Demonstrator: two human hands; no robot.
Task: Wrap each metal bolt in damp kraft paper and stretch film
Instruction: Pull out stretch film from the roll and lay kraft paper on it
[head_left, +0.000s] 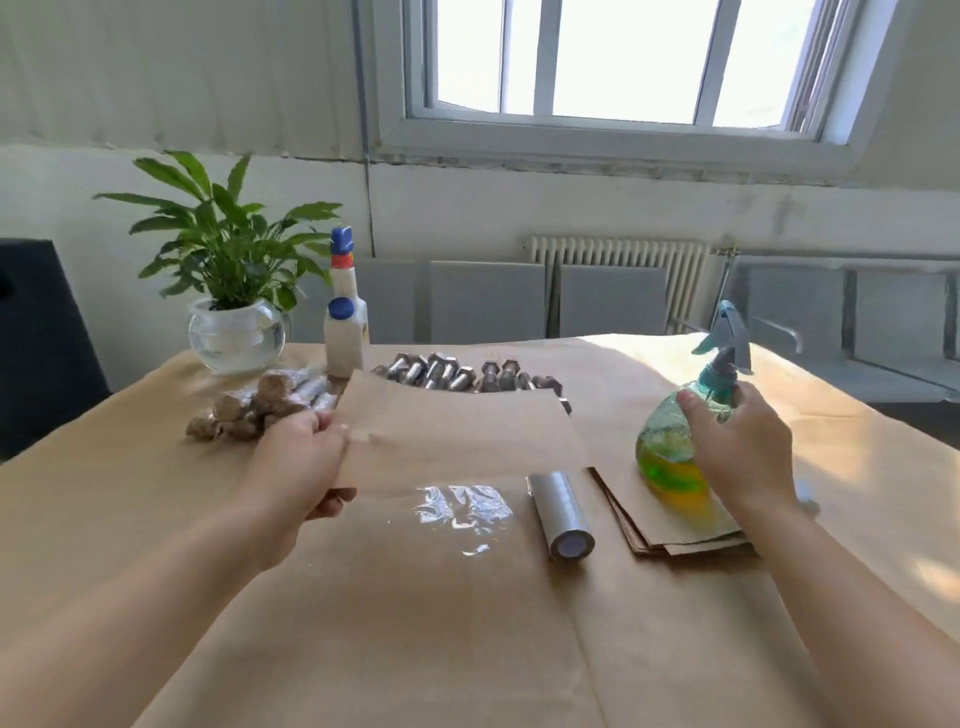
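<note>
1. Desk (156, 519) is covered in brown kraft paper. Behind it: a bright window (623, 57), a white radiator (618, 254), grey panels along the wall.
2. Far left corner: plant (228, 228) in a glass bowl, with a white bottle (345, 322) with blue caps just beside it.
3. Far edge, middle: pile of bare bolts (447, 371), partly hidden by the raised sheet.
4. Left of the pile: wrapped bolts (260, 402), brown bundles under clear film.
5. Desk middle: a flat piece of film (462, 512) lies on the desk, with the film roll (561, 514) at its right end.
6. Right of the roll: paper stack (670, 525), with the sprayer standing on it.
7. Left hand (298, 467) pinches the left edge of a paper sheet (457, 436), thumb on top, fingers curled underneath. The sheet is held up off the desk, over the film.
8. Right hand (743, 447) is wrapped around the sprayer (675, 441), a green bottle with yellow-green liquid, thumb on the left side. The teal trigger head sticks up above the hand.
9. Labels: none readable on bottle or sprayer.
</note>
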